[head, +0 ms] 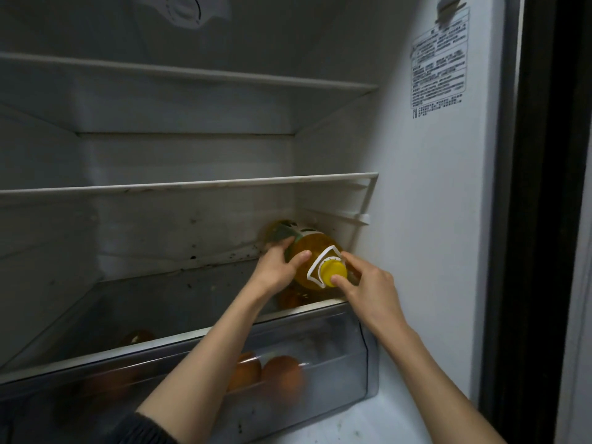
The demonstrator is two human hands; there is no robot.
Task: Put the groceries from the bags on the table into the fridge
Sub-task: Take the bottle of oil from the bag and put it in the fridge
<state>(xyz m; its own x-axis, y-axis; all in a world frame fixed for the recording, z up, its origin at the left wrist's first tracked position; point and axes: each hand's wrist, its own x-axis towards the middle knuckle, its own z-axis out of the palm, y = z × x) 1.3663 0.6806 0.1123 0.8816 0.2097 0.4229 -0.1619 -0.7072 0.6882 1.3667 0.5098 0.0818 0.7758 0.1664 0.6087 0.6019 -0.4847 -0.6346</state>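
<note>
A big bottle of yellow oil (315,251) with a yellow cap, a white carry handle and a green label lies on its side on the lowest glass shelf (179,302) of the open fridge, at the right end, cap towards me. My left hand (276,270) grips the bottle's shoulder from the left, thumb on top. My right hand (365,290) pinches the yellow cap between thumb and forefinger.
Below the shelf is a clear crisper drawer (339,360) holding several oranges (282,376). Two more shelves (192,184) sit above. The fridge's right inner wall (426,219) carries a printed sticker, and a dark door frame lies beyond it.
</note>
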